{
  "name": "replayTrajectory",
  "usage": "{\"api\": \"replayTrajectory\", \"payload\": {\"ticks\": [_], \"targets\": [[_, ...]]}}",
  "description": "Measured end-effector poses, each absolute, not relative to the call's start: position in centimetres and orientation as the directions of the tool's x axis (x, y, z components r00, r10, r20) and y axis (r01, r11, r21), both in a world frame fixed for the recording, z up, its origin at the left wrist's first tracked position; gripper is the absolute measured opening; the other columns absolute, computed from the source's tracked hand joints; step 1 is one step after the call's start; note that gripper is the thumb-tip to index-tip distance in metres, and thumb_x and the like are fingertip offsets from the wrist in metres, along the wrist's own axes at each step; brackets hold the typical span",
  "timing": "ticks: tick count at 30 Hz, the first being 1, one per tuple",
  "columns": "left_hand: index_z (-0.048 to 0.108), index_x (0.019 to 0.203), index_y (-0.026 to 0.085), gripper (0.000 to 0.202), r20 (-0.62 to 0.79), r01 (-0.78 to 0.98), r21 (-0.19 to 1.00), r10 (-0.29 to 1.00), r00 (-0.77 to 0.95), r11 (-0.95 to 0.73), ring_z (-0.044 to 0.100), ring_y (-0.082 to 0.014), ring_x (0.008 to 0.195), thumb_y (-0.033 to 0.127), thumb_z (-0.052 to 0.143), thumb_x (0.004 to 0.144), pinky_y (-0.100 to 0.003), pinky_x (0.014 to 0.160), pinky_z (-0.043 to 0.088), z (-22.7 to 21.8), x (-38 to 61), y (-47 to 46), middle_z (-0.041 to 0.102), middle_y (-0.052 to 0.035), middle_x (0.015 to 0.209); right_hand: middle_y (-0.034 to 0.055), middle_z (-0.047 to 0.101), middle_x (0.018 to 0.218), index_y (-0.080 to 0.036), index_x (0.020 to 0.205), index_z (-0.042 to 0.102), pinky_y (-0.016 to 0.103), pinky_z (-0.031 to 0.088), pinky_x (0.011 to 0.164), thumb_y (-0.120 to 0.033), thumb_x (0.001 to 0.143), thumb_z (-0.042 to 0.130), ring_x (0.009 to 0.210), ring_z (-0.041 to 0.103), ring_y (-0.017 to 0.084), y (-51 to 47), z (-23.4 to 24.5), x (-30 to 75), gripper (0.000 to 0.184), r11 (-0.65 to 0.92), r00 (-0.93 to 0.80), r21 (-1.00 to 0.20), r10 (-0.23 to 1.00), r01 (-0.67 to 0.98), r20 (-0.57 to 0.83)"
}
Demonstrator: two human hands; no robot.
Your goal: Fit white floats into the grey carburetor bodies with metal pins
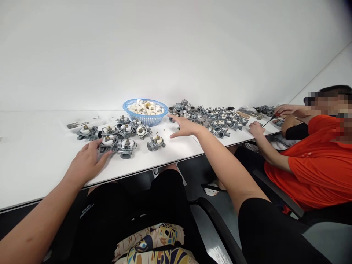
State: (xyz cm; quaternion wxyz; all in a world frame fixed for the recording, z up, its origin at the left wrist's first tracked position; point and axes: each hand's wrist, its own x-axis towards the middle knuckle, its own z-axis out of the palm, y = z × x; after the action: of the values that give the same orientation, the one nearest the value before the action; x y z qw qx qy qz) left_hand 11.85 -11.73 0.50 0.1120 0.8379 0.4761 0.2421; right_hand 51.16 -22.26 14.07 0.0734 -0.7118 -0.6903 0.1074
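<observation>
My left hand (pixel 88 158) rests at the table's front left, thumb and fingers around a grey metal carburetor (pixel 109 142) with a white float on top. Close beside it stands another carburetor (pixel 127 147), and several more are grouped behind. My right hand (pixel 186 127) is over the table with its fingers spread and nothing in them, to the right of a lone carburetor (pixel 156 143). Just behind that hand is a blue plastic basket (pixel 150 120) heaped with white float parts (pixel 145 107).
A large cluster of carburetors (pixel 220 119) covers the table's right part. Small metal pins (pixel 78 125) lie at the back left. At the right, a person in an orange shirt (pixel 297 161) holds a thin tool (pixel 268 121). A white wall (pixel 176 47) borders the table (pixel 35 154).
</observation>
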Motion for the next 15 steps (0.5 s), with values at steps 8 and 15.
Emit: {"api": "replayTrajectory", "payload": {"ticks": [8,15], "targets": [[0.033,0.145,0.019,0.075,0.275,0.738,0.415,0.847,0.456,-0.532,0.044,-0.0467,0.141,0.071,0.035,0.091,-0.063,0.106,0.046,0.2,11.8,-11.6,0.051,-0.0231,0.148,0.0074,0.050,0.152,-0.032,0.154,0.042,0.041,0.046,0.108,-0.037,0.074,0.086,0.140,0.048,0.031,-21.7,10.7,45.1,0.091,0.263,-0.322,-0.387,0.942,0.883,-0.093],[0.033,0.145,0.019,0.073,0.287,0.732,0.414,0.841,0.460,-0.541,0.043,-0.0475,0.141,0.069,0.034,0.093,-0.066,0.106,0.044,0.2,11.8,-11.6,0.051,-0.0233,0.148,0.0088,0.063,0.137,-0.023,0.135,0.058,0.037,0.049,0.099,-0.029,0.075,0.086,0.123,0.060,0.029,-21.1,10.3,45.4,0.067,0.210,-0.249,-0.325,0.965,0.922,-0.081]]}}
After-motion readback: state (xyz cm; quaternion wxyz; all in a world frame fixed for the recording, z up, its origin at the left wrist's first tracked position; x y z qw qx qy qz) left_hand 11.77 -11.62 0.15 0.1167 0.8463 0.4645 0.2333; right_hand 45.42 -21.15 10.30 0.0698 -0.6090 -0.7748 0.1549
